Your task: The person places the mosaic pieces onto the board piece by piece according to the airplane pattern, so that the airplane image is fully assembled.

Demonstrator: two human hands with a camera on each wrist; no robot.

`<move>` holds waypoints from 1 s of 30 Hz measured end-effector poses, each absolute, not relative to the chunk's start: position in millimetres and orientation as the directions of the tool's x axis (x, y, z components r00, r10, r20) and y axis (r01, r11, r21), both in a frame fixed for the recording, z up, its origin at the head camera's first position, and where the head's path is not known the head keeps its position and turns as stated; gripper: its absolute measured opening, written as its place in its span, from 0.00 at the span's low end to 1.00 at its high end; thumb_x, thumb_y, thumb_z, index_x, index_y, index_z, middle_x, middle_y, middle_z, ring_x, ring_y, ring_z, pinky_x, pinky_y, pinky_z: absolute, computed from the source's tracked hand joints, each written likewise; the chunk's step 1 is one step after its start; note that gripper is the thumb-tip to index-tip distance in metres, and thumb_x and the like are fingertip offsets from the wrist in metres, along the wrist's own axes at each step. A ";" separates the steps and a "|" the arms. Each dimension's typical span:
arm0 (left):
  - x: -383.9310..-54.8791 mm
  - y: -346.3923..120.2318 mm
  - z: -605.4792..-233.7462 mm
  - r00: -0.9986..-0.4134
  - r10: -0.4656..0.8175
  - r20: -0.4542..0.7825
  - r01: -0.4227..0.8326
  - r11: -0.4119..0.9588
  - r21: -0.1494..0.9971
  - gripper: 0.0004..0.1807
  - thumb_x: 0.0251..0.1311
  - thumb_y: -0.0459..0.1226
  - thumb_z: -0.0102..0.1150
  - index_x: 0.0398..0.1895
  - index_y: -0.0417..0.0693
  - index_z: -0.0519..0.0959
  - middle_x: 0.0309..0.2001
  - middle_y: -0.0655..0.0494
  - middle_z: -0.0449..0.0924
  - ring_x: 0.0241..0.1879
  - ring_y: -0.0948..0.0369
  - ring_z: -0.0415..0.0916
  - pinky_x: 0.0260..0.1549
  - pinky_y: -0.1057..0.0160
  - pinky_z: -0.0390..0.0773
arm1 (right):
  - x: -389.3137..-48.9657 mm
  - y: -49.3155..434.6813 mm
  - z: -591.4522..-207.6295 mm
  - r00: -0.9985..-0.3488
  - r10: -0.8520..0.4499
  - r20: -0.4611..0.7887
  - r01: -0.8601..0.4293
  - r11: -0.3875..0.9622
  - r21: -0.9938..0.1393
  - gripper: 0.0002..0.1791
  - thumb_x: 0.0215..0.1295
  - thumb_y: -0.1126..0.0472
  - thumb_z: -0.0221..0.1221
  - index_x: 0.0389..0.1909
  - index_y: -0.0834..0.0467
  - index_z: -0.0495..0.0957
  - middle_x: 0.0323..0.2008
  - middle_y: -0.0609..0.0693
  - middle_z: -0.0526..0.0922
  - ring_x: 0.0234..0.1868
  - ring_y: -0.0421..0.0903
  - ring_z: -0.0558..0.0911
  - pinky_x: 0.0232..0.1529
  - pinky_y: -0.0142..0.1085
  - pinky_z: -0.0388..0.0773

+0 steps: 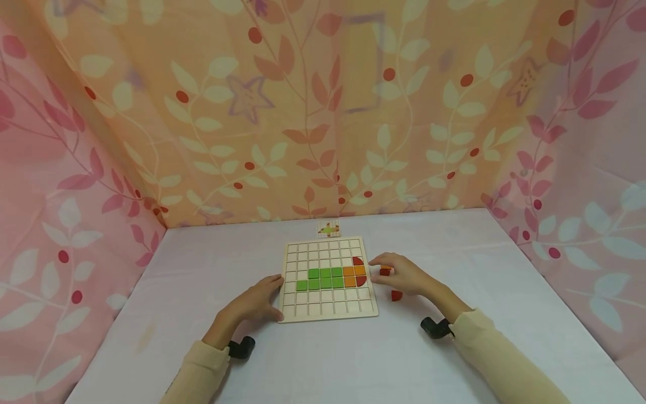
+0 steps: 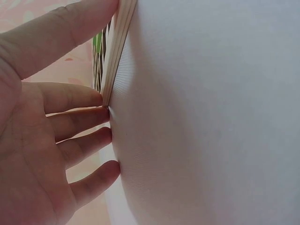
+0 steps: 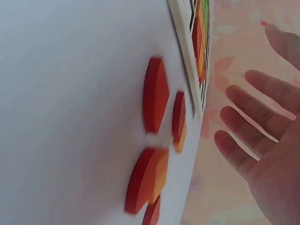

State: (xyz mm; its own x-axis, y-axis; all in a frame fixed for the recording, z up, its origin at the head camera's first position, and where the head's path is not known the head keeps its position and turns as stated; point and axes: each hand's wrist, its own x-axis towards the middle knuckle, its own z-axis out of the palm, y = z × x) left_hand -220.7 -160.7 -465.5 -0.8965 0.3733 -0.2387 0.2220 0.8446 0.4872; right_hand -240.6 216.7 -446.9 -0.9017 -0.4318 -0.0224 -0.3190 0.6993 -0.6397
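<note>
Nearest, on the left, the left hand (image 1: 256, 298) rests against the wooden board (image 1: 328, 309), its thumb by the near left corner and its loosely straight fingers along the left edge; it grips nothing, and probably just steadies the board. Off the board's right side lies a loose red piece (image 1: 396, 295), and a little farther, by the right hand (image 1: 405, 275), more red and orange pieces (image 1: 386, 272). That hand hangs just beside the board's right edge, fingers extended and holding nothing.

Across the middle of the board sit green squares (image 1: 325, 282), with orange squares (image 1: 349, 271) to their right and red rounded pieces (image 1: 358, 261) at the right end. Just beyond the far edge lies a small patterned card (image 1: 329, 229), likely the guide.

Laying out the pattern seems partway along; the next move calls for pinching a loose piece, turning it to match and setting it in its square.
</note>
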 end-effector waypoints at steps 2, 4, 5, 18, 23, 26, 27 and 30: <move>-220.9 -160.2 -465.2 -0.898 0.369 -0.242 0.215 0.845 0.490 0.52 0.43 0.39 0.77 0.72 0.34 0.60 0.74 0.39 0.56 0.74 0.42 0.52 0.71 0.43 0.57 | -240.2 222.5 -447.4 -0.907 -0.422 -0.018 -0.314 0.703 -0.638 0.25 0.63 0.51 0.63 0.58 0.59 0.78 0.58 0.57 0.79 0.61 0.58 0.74 0.63 0.58 0.70; -220.9 -159.9 -464.7 -0.898 0.366 -0.243 0.214 0.847 0.487 0.52 0.43 0.39 0.77 0.72 0.34 0.60 0.74 0.39 0.56 0.74 0.42 0.52 0.71 0.43 0.57 | -240.2 228.0 -448.1 -0.912 -0.410 -0.015 -0.306 0.704 -0.641 0.24 0.63 0.52 0.63 0.57 0.61 0.78 0.57 0.57 0.80 0.61 0.59 0.75 0.62 0.59 0.71; -220.7 -159.8 -464.2 -0.899 0.364 -0.244 0.211 0.848 0.486 0.52 0.43 0.39 0.77 0.72 0.35 0.60 0.74 0.40 0.56 0.75 0.42 0.52 0.71 0.43 0.57 | -240.3 230.6 -448.6 -0.915 -0.404 -0.016 -0.300 0.705 -0.642 0.24 0.63 0.53 0.63 0.57 0.61 0.78 0.56 0.57 0.80 0.61 0.59 0.75 0.62 0.59 0.70; -220.4 -159.6 -465.0 -0.901 0.356 -0.248 0.204 0.851 0.484 0.52 0.43 0.39 0.77 0.72 0.35 0.60 0.74 0.40 0.57 0.74 0.42 0.52 0.71 0.42 0.57 | -244.4 263.9 -459.7 -0.942 -0.329 -0.061 -0.225 0.756 -0.615 0.22 0.65 0.53 0.61 0.56 0.60 0.78 0.56 0.59 0.79 0.60 0.61 0.76 0.58 0.56 0.76; -221.1 -160.0 -466.6 -0.901 0.358 -0.246 0.205 0.849 0.486 0.52 0.43 0.39 0.77 0.72 0.35 0.61 0.74 0.40 0.57 0.74 0.42 0.53 0.70 0.42 0.58 | -245.2 272.6 -461.5 -0.943 -0.329 -0.049 -0.234 0.762 -0.604 0.19 0.65 0.56 0.62 0.53 0.62 0.80 0.52 0.58 0.81 0.56 0.59 0.77 0.57 0.55 0.77; -221.2 -160.5 -467.2 -0.900 0.363 -0.243 0.209 0.847 0.489 0.52 0.43 0.39 0.77 0.72 0.35 0.60 0.74 0.40 0.57 0.74 0.42 0.53 0.70 0.42 0.58 | -245.1 277.7 -460.8 -0.942 -0.331 -0.058 -0.234 0.771 -0.592 0.19 0.64 0.56 0.62 0.52 0.63 0.80 0.50 0.58 0.82 0.55 0.59 0.78 0.56 0.53 0.78; -221.1 -160.6 -467.2 -0.899 0.364 -0.243 0.210 0.846 0.490 0.52 0.43 0.39 0.77 0.72 0.35 0.60 0.74 0.40 0.57 0.74 0.42 0.53 0.70 0.42 0.58 | -245.2 279.5 -460.5 -0.942 -0.331 -0.059 -0.235 0.774 -0.587 0.20 0.64 0.56 0.62 0.52 0.64 0.80 0.50 0.58 0.82 0.55 0.59 0.79 0.56 0.53 0.78; -221.3 -160.6 -467.3 -0.899 0.363 -0.244 0.207 0.844 0.495 0.52 0.43 0.39 0.77 0.72 0.35 0.60 0.74 0.40 0.56 0.74 0.42 0.52 0.71 0.43 0.57 | -246.4 286.1 -460.1 -0.938 -0.342 -0.051 -0.255 0.784 -0.566 0.19 0.64 0.58 0.62 0.52 0.65 0.80 0.49 0.59 0.82 0.54 0.60 0.79 0.57 0.55 0.76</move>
